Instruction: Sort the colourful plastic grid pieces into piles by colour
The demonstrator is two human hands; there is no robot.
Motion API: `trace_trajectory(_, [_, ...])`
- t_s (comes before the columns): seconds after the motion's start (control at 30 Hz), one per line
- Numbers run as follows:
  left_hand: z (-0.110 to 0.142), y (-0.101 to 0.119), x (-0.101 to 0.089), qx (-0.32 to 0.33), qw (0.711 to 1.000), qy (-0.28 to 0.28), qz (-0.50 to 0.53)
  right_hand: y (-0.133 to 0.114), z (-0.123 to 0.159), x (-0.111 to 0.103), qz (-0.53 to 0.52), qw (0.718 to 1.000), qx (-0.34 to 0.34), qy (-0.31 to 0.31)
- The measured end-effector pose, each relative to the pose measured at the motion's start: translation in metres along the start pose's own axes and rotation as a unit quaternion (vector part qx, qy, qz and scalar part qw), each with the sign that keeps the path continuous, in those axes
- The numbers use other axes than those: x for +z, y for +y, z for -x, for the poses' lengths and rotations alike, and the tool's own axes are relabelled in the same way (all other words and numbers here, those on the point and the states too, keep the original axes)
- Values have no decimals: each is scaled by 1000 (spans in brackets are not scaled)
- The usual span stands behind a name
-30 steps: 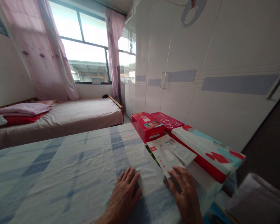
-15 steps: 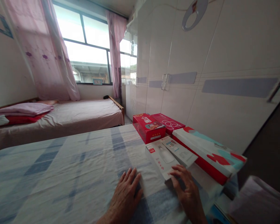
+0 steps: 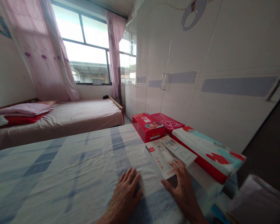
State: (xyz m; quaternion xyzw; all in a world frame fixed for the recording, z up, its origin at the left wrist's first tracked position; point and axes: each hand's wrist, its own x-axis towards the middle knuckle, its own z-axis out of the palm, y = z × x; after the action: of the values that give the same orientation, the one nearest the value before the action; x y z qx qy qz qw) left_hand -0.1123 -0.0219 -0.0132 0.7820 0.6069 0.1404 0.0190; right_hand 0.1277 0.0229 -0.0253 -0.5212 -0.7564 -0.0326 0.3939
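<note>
My left hand (image 3: 127,193) lies flat on the blue and white cloth (image 3: 79,171), fingers slightly spread, holding nothing. To its right, my right hand (image 3: 180,185) is at the near end of a white cardboard box (image 3: 160,158) with a bulb-like picture printed on it. Its thumb is apart from the fingers, which rest over the printed top; whether they press on it I cannot tell. A second printed white panel (image 3: 177,147) lies beside the bulb picture, at the box's right.
Behind the white box stand a red box (image 3: 148,126) and a flatter red box (image 3: 169,121). A long white, red and blue box (image 3: 207,152) lies to the right. Beyond are a bed (image 3: 88,109) and a tall white wardrobe (image 3: 177,56).
My right hand has opened wider, its fingers moving farther over the white box. The gap at the box's left side, with green inside, has closed. My left hand stays put.
</note>
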Motion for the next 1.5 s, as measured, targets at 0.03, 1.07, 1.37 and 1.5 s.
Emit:
trace_trajectory(0.03, [0, 0, 0, 1, 1000, 2, 0, -1, -1, 0, -1, 1000, 1, -4])
trace_trajectory(1.07, [2, 7, -8, -22, 997, 19, 77, 0, -16, 20, 75, 996, 45, 27])
trace_trajectory(1.37, [-8, 16, -24, -105, 793, 90, 593, -38, -21, 17, -30, 999, 40, 19])
trace_trajectory(1.5, [-13, 22, -28, -56, 543, 33, 837, -77, -19, 30, -78, 997, 15, -3])
